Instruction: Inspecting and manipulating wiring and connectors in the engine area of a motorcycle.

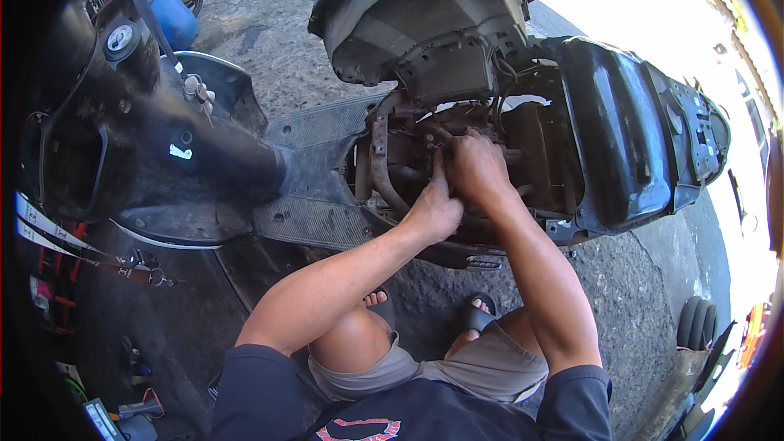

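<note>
Both my hands reach into the open engine bay [396, 184] of a dark scooter standing across in front of me. My left hand [437, 208] points inward, its index finger stretched toward a small cluster of wires or fittings [434, 142] and the other fingers curled. Close against it on the right, my right hand [478, 167] is closed, knuckles up, among hoses and frame tubes [380, 151]. Its fingertips are hidden by the hand itself. Whatever either hand grips is too small or covered to name.
The raised seat and storage box [425, 20] tilt up behind the bay. Right of it is the black rear body panel [616, 126]; left are the footboard [318, 220] and the front shield with keys [198, 90]. A blue drum [173, 20] stands far left. Tires [697, 322] lie at right.
</note>
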`<control>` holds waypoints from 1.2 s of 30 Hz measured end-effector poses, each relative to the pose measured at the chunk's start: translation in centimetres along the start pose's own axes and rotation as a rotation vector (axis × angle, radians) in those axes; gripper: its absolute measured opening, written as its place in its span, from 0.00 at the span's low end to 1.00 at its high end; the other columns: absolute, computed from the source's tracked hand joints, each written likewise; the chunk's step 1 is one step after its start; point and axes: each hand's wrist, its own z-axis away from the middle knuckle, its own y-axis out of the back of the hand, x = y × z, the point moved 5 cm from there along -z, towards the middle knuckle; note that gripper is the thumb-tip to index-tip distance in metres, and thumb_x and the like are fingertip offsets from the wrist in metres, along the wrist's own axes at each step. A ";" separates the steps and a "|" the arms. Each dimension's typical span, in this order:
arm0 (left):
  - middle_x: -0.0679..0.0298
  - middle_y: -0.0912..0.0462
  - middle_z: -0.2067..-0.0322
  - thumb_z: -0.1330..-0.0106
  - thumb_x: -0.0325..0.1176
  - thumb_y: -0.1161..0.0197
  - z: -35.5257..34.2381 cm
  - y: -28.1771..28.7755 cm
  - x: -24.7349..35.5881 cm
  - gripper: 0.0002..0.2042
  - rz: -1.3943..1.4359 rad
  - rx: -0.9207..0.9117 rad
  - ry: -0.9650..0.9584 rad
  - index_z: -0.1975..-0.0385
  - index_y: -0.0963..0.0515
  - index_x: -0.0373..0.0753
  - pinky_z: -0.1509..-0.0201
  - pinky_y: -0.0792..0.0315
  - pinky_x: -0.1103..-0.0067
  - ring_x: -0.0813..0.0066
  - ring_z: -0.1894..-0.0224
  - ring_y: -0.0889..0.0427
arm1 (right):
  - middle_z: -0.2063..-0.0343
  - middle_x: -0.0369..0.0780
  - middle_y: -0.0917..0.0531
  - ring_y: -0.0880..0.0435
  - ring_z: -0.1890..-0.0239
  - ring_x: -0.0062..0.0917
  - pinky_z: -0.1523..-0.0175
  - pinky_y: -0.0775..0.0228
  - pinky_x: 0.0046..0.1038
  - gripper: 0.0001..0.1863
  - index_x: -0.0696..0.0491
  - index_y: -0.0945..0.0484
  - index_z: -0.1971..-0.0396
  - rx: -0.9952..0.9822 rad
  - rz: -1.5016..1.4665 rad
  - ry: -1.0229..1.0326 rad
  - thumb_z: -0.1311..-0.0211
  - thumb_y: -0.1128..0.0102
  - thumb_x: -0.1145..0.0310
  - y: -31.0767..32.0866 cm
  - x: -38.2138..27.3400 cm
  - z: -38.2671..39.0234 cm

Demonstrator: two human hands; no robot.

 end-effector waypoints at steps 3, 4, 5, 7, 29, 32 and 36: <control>0.60 0.21 0.75 0.35 0.20 0.49 0.5 -0.3 0.8 0.51 0.097 -0.008 0.055 0.22 0.82 0.39 0.77 0.26 0.76 0.73 0.78 0.22 | 0.57 0.50 0.12 0.12 0.51 0.46 0.48 0.20 0.47 0.13 0.55 0.11 0.62 -0.048 0.008 -0.068 0.36 0.36 0.61 0.5 0.0 -0.5; 0.60 0.21 0.75 0.35 0.20 0.49 0.8 -0.1 1.4 0.51 0.097 -0.010 0.055 0.22 0.82 0.39 0.77 0.26 0.76 0.73 0.78 0.22 | 0.58 0.51 0.11 0.11 0.53 0.47 0.49 0.19 0.47 0.14 0.57 0.11 0.63 -0.074 -0.010 -0.128 0.38 0.34 0.61 0.8 0.1 -0.5; 0.56 0.18 0.67 0.32 0.24 0.46 1.2 0.2 2.1 0.51 0.123 -0.059 0.112 0.22 0.81 0.37 0.70 0.23 0.75 0.70 0.73 0.18 | 0.58 0.51 0.11 0.11 0.53 0.47 0.49 0.19 0.47 0.14 0.57 0.11 0.63 -0.072 -0.010 -0.130 0.38 0.34 0.61 1.1 0.0 -0.7; 0.51 0.14 0.59 0.29 0.28 0.43 1.4 0.2 2.0 0.51 0.151 -0.110 0.169 0.23 0.81 0.35 0.64 0.20 0.73 0.66 0.68 0.14 | 0.64 0.56 0.12 0.11 0.56 0.53 0.50 0.18 0.49 0.20 0.61 0.11 0.67 -0.107 -0.053 -0.208 0.39 0.31 0.55 1.4 0.1 -0.9; 0.56 0.16 0.62 0.30 0.26 0.41 -0.1 -1.0 -1.7 0.50 0.145 -0.086 0.026 0.21 0.75 0.40 0.74 0.23 0.77 0.75 0.75 0.21 | 0.60 0.55 0.11 0.11 0.52 0.49 0.47 0.17 0.46 0.14 0.60 0.12 0.65 -0.154 0.141 0.019 0.44 0.33 0.64 3.1 -1.0 -4.6; 0.56 0.15 0.64 0.30 0.27 0.40 0.1 -0.7 -1.8 0.51 0.103 -0.070 0.012 0.21 0.76 0.36 0.73 0.23 0.76 0.74 0.74 0.20 | 0.54 0.54 0.12 0.12 0.49 0.48 0.44 0.18 0.44 0.22 0.58 0.13 0.58 -0.249 0.111 -0.063 0.42 0.28 0.55 3.9 -1.0 -5.0; 0.55 0.15 0.64 0.30 0.28 0.39 0.4 -0.9 -0.9 0.52 0.071 -0.030 -0.052 0.23 0.80 0.34 0.71 0.22 0.76 0.73 0.73 0.19 | 0.55 0.54 0.12 0.12 0.49 0.48 0.44 0.19 0.46 0.23 0.59 0.12 0.59 -0.236 0.113 -0.084 0.41 0.29 0.52 4.2 -0.7 -4.0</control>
